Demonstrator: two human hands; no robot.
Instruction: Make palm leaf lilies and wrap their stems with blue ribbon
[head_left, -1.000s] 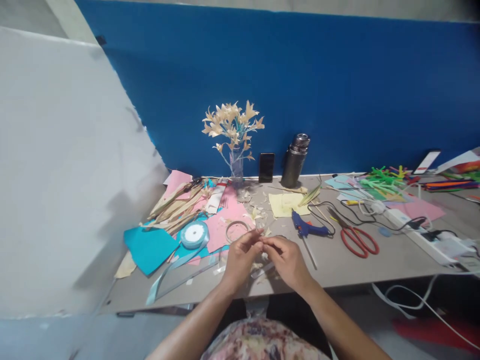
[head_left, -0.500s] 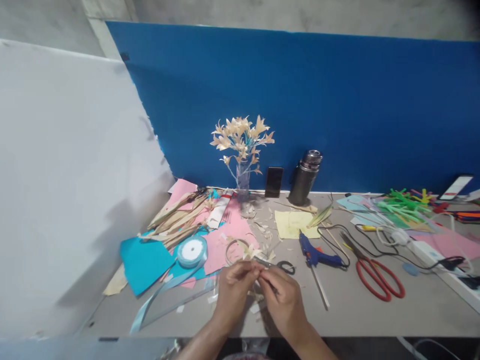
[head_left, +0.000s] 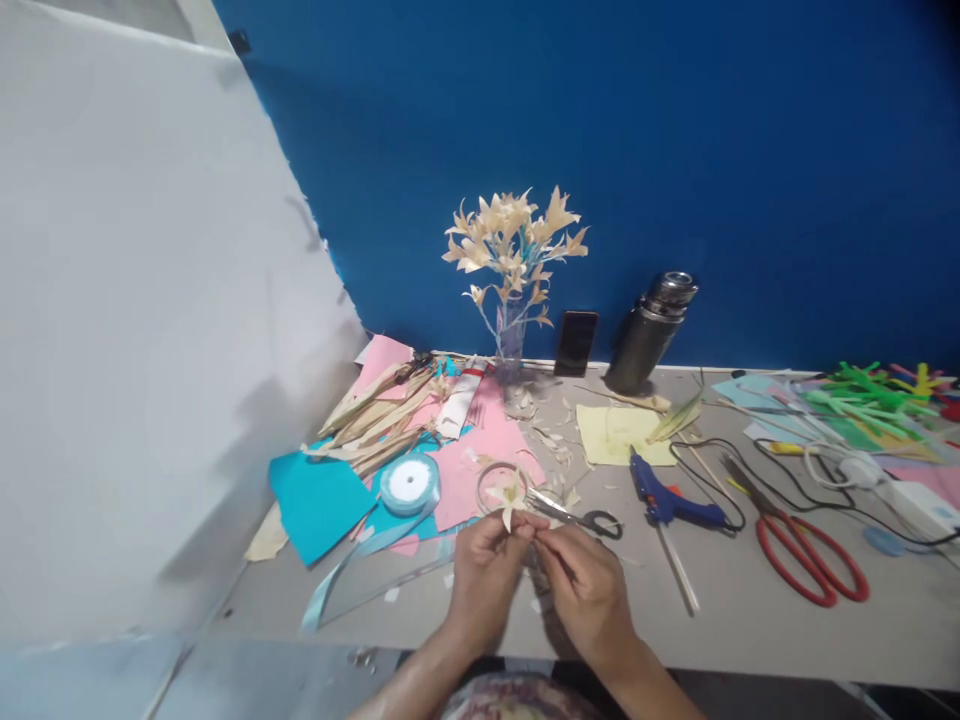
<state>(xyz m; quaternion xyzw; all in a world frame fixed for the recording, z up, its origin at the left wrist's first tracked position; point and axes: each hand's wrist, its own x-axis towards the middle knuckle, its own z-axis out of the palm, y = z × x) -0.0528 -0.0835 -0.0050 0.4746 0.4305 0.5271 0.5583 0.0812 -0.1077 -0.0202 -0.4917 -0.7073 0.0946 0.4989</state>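
A small pale flower, seemingly of dried husk [head_left: 510,495], pokes up from the pinched fingers of my left hand [head_left: 484,570]. My right hand [head_left: 589,580] is closed in a pinch against the left fingertips at the flower's base; the stem end is hidden by the fingers. Just beyond my hands lie small black-handled scissors [head_left: 602,523] and a ring-shaped roll [head_left: 481,487]. A vase [head_left: 510,340] at the back holds a bunch of similar pale flowers [head_left: 514,225].
Left: ribbon spool [head_left: 410,484], blue sheet [head_left: 315,505], dried husks [head_left: 382,405]. Right: blue glue gun [head_left: 667,502] with a cord, red-handled scissors [head_left: 814,560], yellow paper [head_left: 600,435]. A flask [head_left: 645,335] and a phone [head_left: 576,342] stand near the blue partition [head_left: 637,130].
My view has tilted downward and turned slightly left, so the table's things appear farther right. The flower in my fingers now shows more clearly above my left hand. Both hands stay pinched together.
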